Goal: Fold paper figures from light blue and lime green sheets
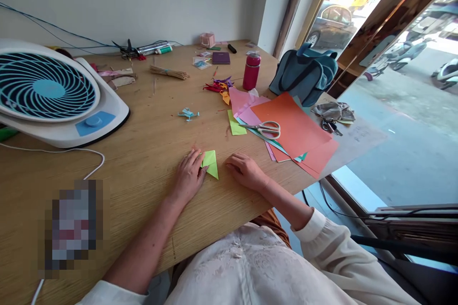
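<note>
A small light-green sheet of folded paper lies on the table in front of me, with one corner pointing toward me. My left hand covers its left part, the thumb and fingers holding it against the tabletop. A short gap to the right of the paper, my right hand rests on the table with its fingers curled together; nothing shows in them. Farther back sits a light-blue folded paper figure. Scissors with white handles lie on orange paper sheets, beside another light-green paper piece.
A white fan stands at the left, its cable running toward a blurred-out object. Toward the back are a bundle of thin sticks, colourful paper pieces, a red bottle and a blue bag. Keys lie at the right.
</note>
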`<state>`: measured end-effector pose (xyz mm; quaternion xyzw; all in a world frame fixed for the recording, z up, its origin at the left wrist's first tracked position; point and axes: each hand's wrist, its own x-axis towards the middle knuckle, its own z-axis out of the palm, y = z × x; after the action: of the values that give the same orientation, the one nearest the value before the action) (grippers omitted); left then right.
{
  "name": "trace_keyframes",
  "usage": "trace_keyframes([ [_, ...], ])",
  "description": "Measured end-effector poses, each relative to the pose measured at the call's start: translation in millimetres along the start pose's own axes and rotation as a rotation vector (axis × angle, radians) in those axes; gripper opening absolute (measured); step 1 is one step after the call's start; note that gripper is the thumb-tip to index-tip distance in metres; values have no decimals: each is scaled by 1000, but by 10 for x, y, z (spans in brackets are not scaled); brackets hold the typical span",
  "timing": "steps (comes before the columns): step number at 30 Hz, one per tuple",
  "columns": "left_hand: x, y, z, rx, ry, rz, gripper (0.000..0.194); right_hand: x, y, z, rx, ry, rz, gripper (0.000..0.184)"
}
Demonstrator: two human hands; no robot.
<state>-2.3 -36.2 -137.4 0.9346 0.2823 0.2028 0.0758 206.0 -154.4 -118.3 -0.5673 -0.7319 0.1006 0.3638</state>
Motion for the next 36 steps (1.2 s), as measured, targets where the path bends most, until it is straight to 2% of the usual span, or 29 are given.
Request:
trace_keyframes([
  [16,0,-21,-5,16,-24,8,46,-8,-23,-15,21,-17,2,17],
  [21,-34,-7,-31,-12,-81,-5,54,-21,-67,-51,81,2,50,17],
  [25,-46,20,-129,-34,-180,29,59,67,-44,-62,117,-9,102,20],
  [28,-44,43,-225,-90,-248,67,66,225,3,-64,123,-79,118,25],
  [31,-40,58,-290,-168,-277,85,73,415,76,-56,88,-231,81,44],
  [33,-38,65,-309,-215,-266,80,66,531,130,-43,73,-313,45,50],
  [36,-32,72,-314,-252,-246,71,49,678,191,-25,68,-414,-4,48],
])
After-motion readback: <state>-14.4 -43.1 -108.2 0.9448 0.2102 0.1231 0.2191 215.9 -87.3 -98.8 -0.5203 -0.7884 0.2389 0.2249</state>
